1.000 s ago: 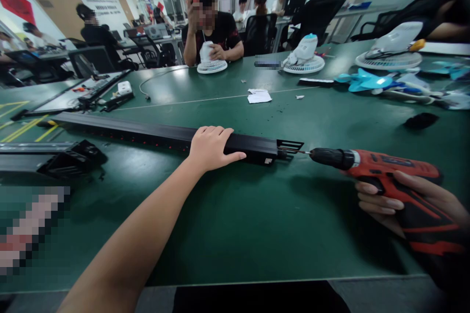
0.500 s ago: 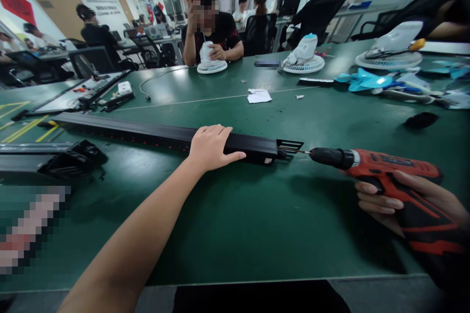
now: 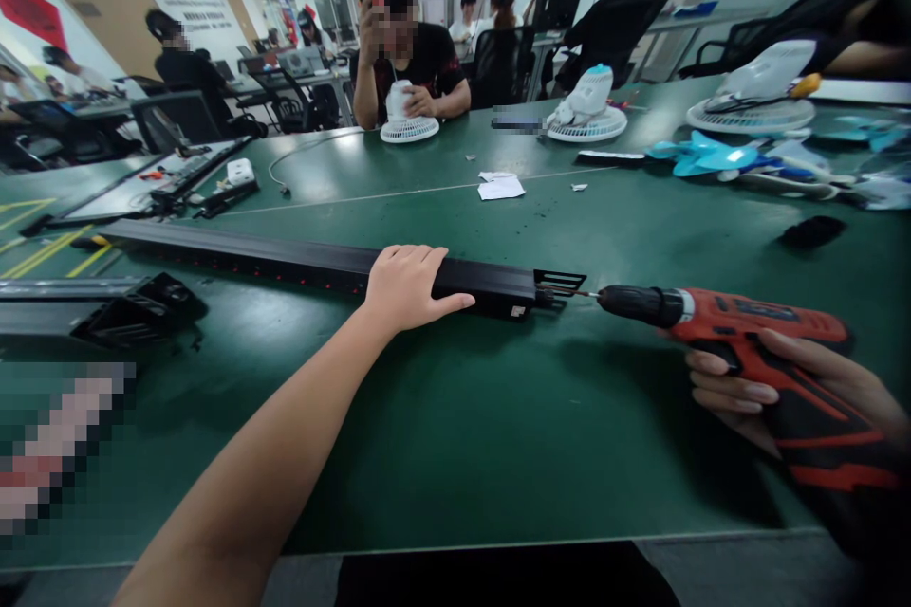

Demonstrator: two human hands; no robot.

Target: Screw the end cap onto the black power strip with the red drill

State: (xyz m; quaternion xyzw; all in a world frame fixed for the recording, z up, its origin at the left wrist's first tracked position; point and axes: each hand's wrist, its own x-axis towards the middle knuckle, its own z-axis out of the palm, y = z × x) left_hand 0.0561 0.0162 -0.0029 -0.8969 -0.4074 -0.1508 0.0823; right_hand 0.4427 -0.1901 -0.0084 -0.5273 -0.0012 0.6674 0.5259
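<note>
A long black metal bar (image 3: 313, 258) lies across the green table, with small red spots along its near side. Pressed over its right part is my left hand (image 3: 407, 286), fingers over the top and far side, thumb along the near edge. My right hand (image 3: 740, 389) grips a red and black cordless drill (image 3: 761, 318), index finger at the trigger. The drill points left, and its thin bit (image 3: 587, 295) reaches the bar's right end, beside a slotted black bracket (image 3: 562, 281). The exact spot where the tip meets the end is too small to make out.
Another black metal piece (image 3: 78, 313) lies at the left. Beyond the bar are white paper (image 3: 501, 186), a white fan base (image 3: 587, 114) and blue fan blades (image 3: 701, 154). A person (image 3: 405, 57) sits opposite, one hand on a white fan part. A black object (image 3: 812, 232) lies behind the drill.
Both hands, the bar and the drill keep their places. The whole view has shifted very slightly.
</note>
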